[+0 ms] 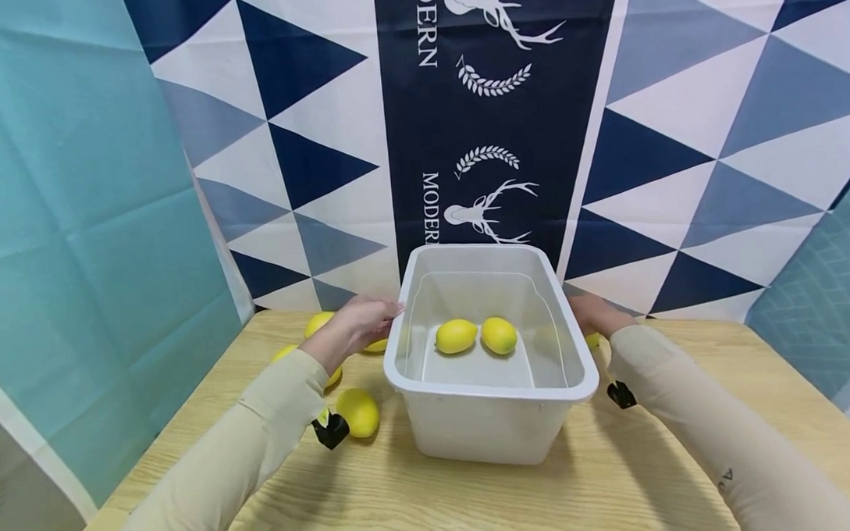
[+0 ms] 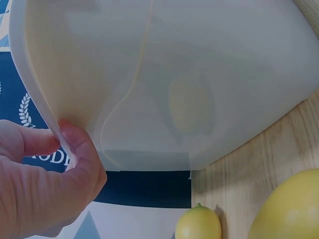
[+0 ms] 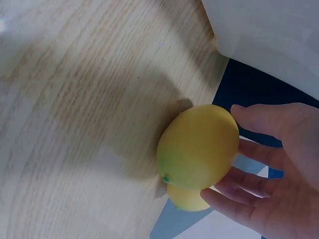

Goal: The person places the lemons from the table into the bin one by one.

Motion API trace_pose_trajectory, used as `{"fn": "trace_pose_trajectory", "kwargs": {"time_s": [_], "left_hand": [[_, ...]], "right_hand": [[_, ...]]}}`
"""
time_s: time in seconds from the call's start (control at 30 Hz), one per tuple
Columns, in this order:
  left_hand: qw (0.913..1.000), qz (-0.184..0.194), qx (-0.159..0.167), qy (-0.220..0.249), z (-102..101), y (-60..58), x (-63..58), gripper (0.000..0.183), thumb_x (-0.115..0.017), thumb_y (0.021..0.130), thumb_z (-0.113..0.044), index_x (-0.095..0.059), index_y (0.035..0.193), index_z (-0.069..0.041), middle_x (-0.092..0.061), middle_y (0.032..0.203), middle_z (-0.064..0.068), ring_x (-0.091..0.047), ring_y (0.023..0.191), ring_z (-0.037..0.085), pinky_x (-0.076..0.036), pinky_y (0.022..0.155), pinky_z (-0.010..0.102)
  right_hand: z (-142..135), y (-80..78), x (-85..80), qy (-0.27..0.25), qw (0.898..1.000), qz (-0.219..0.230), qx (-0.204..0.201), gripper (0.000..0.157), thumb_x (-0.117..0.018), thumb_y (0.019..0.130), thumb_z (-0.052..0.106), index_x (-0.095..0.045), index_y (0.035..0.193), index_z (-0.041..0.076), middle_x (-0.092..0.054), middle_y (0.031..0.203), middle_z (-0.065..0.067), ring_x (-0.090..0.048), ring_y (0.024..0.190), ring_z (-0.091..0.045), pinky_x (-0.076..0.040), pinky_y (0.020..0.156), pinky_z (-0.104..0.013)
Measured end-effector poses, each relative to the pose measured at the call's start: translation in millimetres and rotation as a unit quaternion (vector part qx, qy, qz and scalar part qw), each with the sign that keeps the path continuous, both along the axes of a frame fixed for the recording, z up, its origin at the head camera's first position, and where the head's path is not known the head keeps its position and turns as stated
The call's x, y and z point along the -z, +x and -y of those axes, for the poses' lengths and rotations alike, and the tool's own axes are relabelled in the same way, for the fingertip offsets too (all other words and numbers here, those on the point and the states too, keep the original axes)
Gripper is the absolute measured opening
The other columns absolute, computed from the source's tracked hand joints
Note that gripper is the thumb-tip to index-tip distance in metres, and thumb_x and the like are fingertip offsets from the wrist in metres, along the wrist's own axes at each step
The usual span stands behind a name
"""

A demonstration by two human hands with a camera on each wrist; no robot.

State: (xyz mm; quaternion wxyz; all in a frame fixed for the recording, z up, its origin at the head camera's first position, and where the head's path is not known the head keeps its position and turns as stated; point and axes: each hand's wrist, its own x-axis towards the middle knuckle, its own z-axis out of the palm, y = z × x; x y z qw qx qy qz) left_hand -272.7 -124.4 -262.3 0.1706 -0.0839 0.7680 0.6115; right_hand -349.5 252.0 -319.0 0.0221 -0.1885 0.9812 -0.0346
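Note:
A pale plastic bin (image 1: 487, 419) stands on the table with two lemons inside, a left lemon (image 1: 456, 336) and a right lemon (image 1: 499, 335). My left hand (image 1: 362, 321) pinches the bin's left rim between thumb and fingers, as the left wrist view also shows. On the bin's other side, my right hand (image 3: 279, 169) has its fingers loosely spread along the side of a yellow lemon (image 3: 199, 144). The thumb lies at that lemon's edge, and some fingertips are hidden behind it. Another lemon (image 3: 189, 197) shows partly beneath it.
Several lemons lie left of the bin, among them a near lemon (image 1: 357, 413). The wooden table (image 1: 433, 507) meets a patterned cloth backdrop (image 1: 322, 144) behind the bin. A teal cloth (image 1: 78, 192) hangs at the left.

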Motion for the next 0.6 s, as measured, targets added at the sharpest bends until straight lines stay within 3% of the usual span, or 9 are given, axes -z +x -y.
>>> {"fn": "trace_pose_trajectory", "kwargs": {"time_s": [0.13, 0.33, 0.5, 0.6], "left_hand": [[1.0, -0.002, -0.002, 0.006, 0.2, -1.1, 0.2, 0.035, -0.056, 0.1, -0.022, -0.06, 0.13, -0.003, -0.058, 0.13, 0.01, -0.055, 0.109, 0.022, -0.046, 0.111, 0.034], [0.9993, -0.002, 0.001, 0.038, -1.1, -2.8, 0.7, 0.038, -0.053, 0.101, -0.016, -0.055, 0.133, 0.003, -0.057, 0.128, 0.014, -0.054, 0.1, 0.018, -0.046, 0.111, 0.035], [0.9994, -0.005, -0.002, 0.034, 0.6, -2.3, -1.2, 0.038, -0.053, 0.101, -0.014, -0.054, 0.134, 0.004, -0.055, 0.133, 0.016, -0.054, 0.105, 0.021, -0.045, 0.112, 0.035], [0.9996, -0.003, 0.001, 0.03, 0.9, -1.7, -1.7, 0.039, -0.053, 0.1, -0.015, -0.054, 0.134, 0.004, -0.055, 0.135, 0.016, -0.053, 0.109, 0.022, -0.044, 0.112, 0.035]], "right_hand": [[-1.3, 1.8, 0.8, 0.003, 1.0, -0.007, -0.017, 0.019, -0.064, 0.081, 0.017, -0.063, 0.084, -0.002, -0.069, 0.088, -0.024, -0.064, 0.08, -0.038, -0.055, 0.078, -0.051], [-3.2, 11.0, 2.0, -0.001, 1.0, 0.006, -0.01, 0.025, -0.066, 0.083, 0.017, -0.062, 0.096, -0.003, -0.067, 0.096, -0.029, -0.063, 0.085, -0.041, -0.055, 0.077, -0.051], [-5.5, 12.9, 5.0, 0.0, 1.0, 0.019, -0.005, 0.032, -0.068, 0.082, 0.016, -0.057, 0.104, -0.003, -0.061, 0.098, -0.028, -0.058, 0.09, -0.04, -0.053, 0.079, -0.052], [-7.8, 12.9, 9.7, 0.0, 1.0, -0.004, -0.024, 0.033, -0.069, 0.08, 0.014, -0.056, 0.105, -0.003, -0.063, 0.099, -0.027, -0.058, 0.093, -0.043, -0.053, 0.082, -0.054]]}}
